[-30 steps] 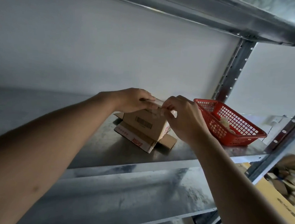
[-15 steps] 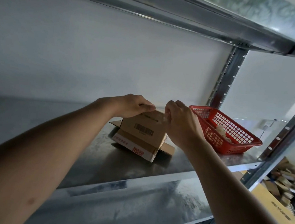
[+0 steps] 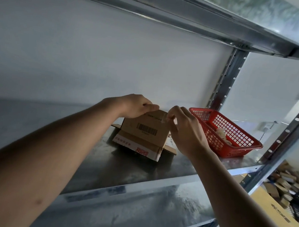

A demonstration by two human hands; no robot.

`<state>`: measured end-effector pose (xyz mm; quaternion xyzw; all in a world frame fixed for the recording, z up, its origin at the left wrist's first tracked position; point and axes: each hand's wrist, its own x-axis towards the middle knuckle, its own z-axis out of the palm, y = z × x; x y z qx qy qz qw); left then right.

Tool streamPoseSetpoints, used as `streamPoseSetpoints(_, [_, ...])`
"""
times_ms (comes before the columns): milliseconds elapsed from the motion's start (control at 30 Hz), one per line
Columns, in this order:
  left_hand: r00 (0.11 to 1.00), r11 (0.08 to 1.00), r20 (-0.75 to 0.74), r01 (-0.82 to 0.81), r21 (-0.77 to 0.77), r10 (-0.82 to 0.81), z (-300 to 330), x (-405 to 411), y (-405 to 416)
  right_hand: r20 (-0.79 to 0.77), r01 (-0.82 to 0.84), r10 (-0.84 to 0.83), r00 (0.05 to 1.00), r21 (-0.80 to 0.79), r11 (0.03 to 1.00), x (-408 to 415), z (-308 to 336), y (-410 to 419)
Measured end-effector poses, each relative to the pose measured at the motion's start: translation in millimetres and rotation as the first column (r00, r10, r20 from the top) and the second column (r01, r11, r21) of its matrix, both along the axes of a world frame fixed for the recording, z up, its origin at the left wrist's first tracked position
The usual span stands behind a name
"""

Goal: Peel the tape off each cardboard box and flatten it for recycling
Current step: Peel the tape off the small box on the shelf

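Note:
A small cardboard box point(image 3: 143, 130) with a barcode stands on the metal shelf point(image 3: 91, 164), its lower flaps splayed out. My left hand point(image 3: 136, 106) grips the box's top left edge, thumb along the ridge. My right hand point(image 3: 185, 128) is at the top right corner and pinches a piece of clear tape point(image 3: 164, 119) that hangs from the box's top edge. The far side of the box is hidden.
A red plastic basket point(image 3: 232, 136) with a wad of crumpled tape inside sits on the shelf just right of the box. Steel uprights rise at the right. Below right, several cardboard boxes point(image 3: 282, 183) lie on the floor. Another shelf runs overhead.
The right hand has shifted from the top middle of the box to its right corner, drawing the clear tape with it. The view has tilted up a little. The left hand stays put.

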<state>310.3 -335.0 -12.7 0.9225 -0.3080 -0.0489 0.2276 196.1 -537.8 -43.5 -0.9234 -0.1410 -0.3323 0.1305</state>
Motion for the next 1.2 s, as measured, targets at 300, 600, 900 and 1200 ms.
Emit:
streamPoseSetpoints(300, [1.000, 1.000, 0.023, -0.006, -0.026, 0.007, -2, 6, -5, -0.010, 0.167, -0.167, 0.986, 0.109, 0.980, 7, -4, 13])
streamPoseSetpoints(600, [0.999, 0.999, 0.040, -0.014, -0.035, 0.015, -6, 10, -9, -0.007, 0.170, -0.174, 0.985, 0.257, 0.951, 12, -11, 15])
streamPoseSetpoints(900, [0.999, 0.999, 0.044, -0.015, -0.050, 0.017, -6, 15, -9, 0.007, 0.045, -0.046, 0.999, 0.127, 0.991, 15, -2, -1])
streamPoseSetpoints(1200, [1.000, 0.999, 0.018, -0.006, -0.046, 0.007, -4, 15, -6, 0.026, -0.062, 0.060, 0.998, 0.062, 0.996, 23, 16, -15])
